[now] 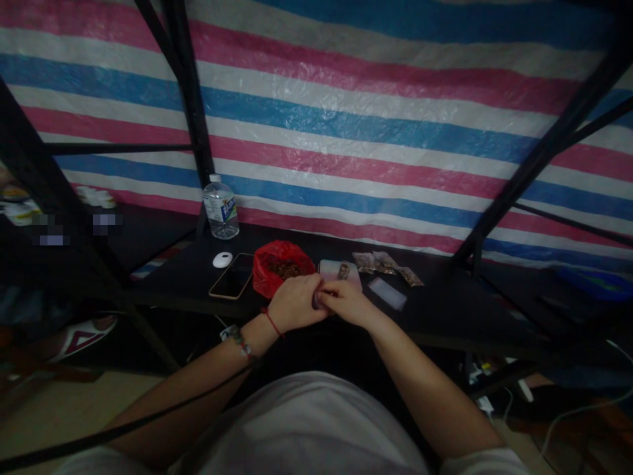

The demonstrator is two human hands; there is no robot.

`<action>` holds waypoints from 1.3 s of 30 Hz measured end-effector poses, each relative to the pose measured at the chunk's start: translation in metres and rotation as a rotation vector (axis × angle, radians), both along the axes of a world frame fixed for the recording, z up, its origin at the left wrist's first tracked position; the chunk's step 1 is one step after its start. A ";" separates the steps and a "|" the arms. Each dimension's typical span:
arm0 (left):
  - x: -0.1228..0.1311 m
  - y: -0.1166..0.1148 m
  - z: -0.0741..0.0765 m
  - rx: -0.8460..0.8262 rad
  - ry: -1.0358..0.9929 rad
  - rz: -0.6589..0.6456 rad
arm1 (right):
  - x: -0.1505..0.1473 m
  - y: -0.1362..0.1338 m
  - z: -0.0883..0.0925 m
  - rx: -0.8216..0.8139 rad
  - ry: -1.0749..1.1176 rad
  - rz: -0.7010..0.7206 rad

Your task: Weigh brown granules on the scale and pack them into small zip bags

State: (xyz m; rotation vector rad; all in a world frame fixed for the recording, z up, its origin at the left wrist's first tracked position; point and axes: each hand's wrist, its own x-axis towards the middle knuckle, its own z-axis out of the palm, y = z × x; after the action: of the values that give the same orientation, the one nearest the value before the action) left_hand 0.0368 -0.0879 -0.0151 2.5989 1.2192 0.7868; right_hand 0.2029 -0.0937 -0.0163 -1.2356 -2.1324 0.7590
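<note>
My left hand [299, 302] and my right hand [350, 305] meet at the table's front edge, fingers curled together. Between them shows a small dark purplish thing [318, 299], mostly covered, its kind unclear. Just behind my left hand lies an open red plastic bag [267, 274] holding many small brown pieces [285, 268]. Behind my right hand is a flat pale case [352, 276] with a picture on it. To its right are several small clear bags filled with brown bits [386, 262]. A stack of flat, clear little bags [388, 293] lies nearer to me.
A phone [231, 277] and a white oval gadget [222, 259] lie left of the red bag. Behind them stands a clear bottle [221, 210]. Dark metal posts [190, 99] frame the black table [445, 310] before a striped sheet. A blue tray [596, 284] is far right.
</note>
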 end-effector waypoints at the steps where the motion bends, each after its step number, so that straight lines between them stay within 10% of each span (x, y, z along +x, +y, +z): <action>1: 0.000 -0.001 -0.001 -0.003 0.008 -0.033 | 0.002 0.000 -0.002 -0.041 -0.006 -0.005; 8: -0.022 0.032 -0.018 -0.430 -0.352 -0.353 | 0.030 -0.005 0.006 -0.096 0.074 0.002; 14: -0.031 0.050 -0.023 -0.626 -0.497 -0.339 | 0.045 -0.008 0.020 -0.175 0.258 -0.012; 21: -0.028 0.053 -0.024 -0.569 -0.507 -0.249 | 0.049 -0.010 0.024 -0.132 0.197 -0.020; 29: -0.025 0.026 -0.005 0.085 -0.308 -0.196 | 0.044 -0.010 0.019 0.104 -0.028 -0.076; 39: 0.000 -0.001 0.000 -0.027 -0.209 -0.216 | 0.018 -0.012 0.014 0.165 0.053 -0.060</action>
State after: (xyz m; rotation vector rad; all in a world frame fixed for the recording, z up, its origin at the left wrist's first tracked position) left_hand 0.0363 -0.0887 -0.0151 2.4962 0.8686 0.9591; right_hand 0.2214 -0.1055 -0.0023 -1.1735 -2.0602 0.5715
